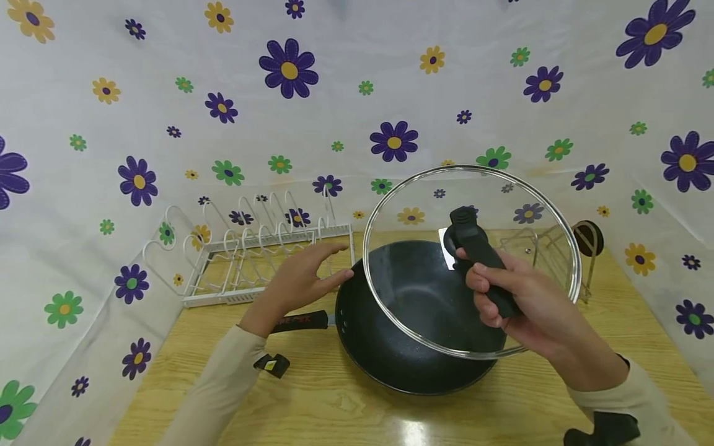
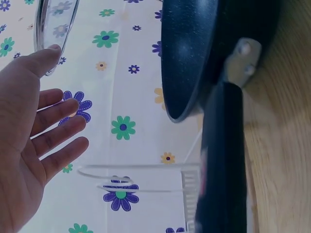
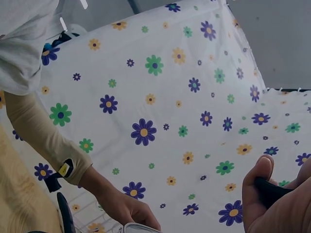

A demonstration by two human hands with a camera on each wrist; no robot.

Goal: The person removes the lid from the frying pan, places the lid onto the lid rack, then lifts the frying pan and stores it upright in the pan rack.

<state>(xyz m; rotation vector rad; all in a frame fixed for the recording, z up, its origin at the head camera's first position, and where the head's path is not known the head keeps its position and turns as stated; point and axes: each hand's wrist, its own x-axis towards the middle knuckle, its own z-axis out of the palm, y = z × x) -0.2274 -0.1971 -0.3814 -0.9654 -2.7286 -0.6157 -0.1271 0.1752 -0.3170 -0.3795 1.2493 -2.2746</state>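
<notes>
"While the flowered sheet point(image 1: 323, 111) hangs beyond the left grip point(image 1: 301, 275) and the right grip point(image 1: 538, 303), what lies nearer?"

"The worktop point(image 1: 301, 409), beneath both. Just past the left grip stands a white rack point(image 1: 225, 298). That grip has its fingers parted and holds nothing."

"And the pan point(image 1: 390, 359)?"

"On the worktop, below and between the two grips, its long handle point(image 1: 307, 320) running under the left one."

"Where's the glass lid point(image 1: 418, 260)?"

"Held up over the pan's right part, spread around the right grip. Beyond that grip, partly seen through the glass, is a smaller wire rack point(image 1: 591, 272)."

"How is the lid held?"

"The right grip has its fingers curled round the lid's black handle point(image 1: 485, 248)."

"Any advice for handling it?"

"I'd keep that hold firm and the wrist steady, since so wide a lid would probably swing if the handle twisted. Carry it well above the pan's edge, so the glass doesn't knock. Keep the left grip ready to steady it, fingers flat; whether its thumb touches the lid, I can't tell."
</notes>
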